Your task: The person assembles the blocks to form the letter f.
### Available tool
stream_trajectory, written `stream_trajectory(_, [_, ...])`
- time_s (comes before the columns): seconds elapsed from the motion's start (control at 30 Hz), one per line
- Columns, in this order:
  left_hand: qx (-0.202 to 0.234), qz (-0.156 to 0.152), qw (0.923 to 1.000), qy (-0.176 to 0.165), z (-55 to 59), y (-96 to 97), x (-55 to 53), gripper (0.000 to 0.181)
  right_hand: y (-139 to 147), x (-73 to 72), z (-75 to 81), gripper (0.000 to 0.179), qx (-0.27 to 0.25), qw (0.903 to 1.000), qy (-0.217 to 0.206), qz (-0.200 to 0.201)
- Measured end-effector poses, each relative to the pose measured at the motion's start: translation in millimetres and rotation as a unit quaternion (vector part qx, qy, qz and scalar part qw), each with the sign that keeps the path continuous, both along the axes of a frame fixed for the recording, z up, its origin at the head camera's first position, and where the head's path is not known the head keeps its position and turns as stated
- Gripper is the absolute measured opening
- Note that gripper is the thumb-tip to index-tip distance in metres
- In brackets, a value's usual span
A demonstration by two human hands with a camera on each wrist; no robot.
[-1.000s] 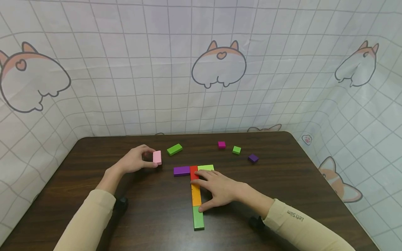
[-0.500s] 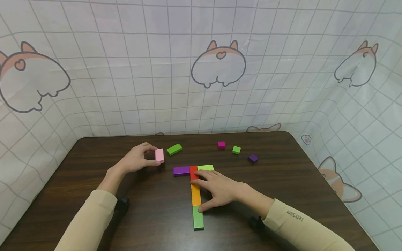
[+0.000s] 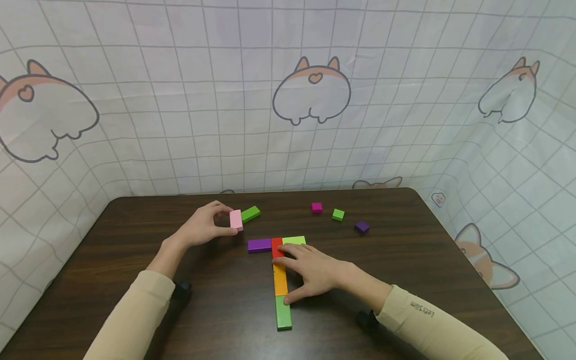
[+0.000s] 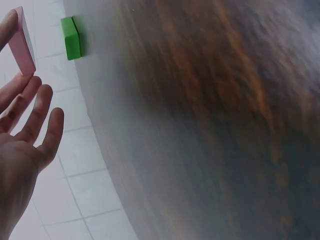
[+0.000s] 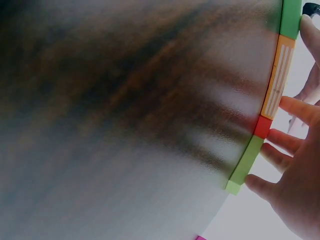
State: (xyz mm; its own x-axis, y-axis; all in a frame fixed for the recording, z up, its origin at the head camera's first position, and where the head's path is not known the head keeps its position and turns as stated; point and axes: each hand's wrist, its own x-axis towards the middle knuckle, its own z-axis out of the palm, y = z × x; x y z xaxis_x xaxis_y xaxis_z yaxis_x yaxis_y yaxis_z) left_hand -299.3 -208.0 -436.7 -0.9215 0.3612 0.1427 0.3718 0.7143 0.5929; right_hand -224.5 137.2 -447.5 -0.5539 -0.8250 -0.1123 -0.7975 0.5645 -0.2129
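My left hand [image 3: 200,229] pinches a pink block [image 3: 236,220] between thumb and fingertips, above the table at left of centre. A bright green block [image 3: 250,214] lies just behind it and is partly covered in the head view. Spread fingers of my right hand [image 3: 315,274] rest along a T-shaped row of blocks: the thumb is by the joint of the orange block [image 3: 281,281] and the green block [image 3: 283,314], other fingertips at the red block [image 3: 277,244] and the lime block [image 3: 294,240]. A purple block [image 3: 259,245] extends left from the red one.
Toward the back right lie a small magenta block [image 3: 317,207], a small green block [image 3: 338,215] and a dark purple block [image 3: 362,227]. The dark wooden table [image 3: 216,310] ends at a white gridded cloth [image 3: 202,125] behind it.
My left hand has carried the pink block to the right and slightly back, so that it now overlaps the bright green block in the head view. My right hand has stayed in place.
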Motion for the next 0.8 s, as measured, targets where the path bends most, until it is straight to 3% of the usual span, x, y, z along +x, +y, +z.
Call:
stream_trajectory(0.27, [0.001, -0.007, 0.9999, 0.016, 2.6, 12.0, -3.6, 0.062, 0.6, -0.8, -2.0, 0.094, 0.001, 1.0, 0.001, -0.001])
stream_trajectory(0.8, [0.012, -0.024, 0.9996, 0.008, 3.7, 35.8, -8.5, 0.061, -0.1, -0.3, 1.0, 0.094, 0.01, 0.9999, -0.007, -0.003])
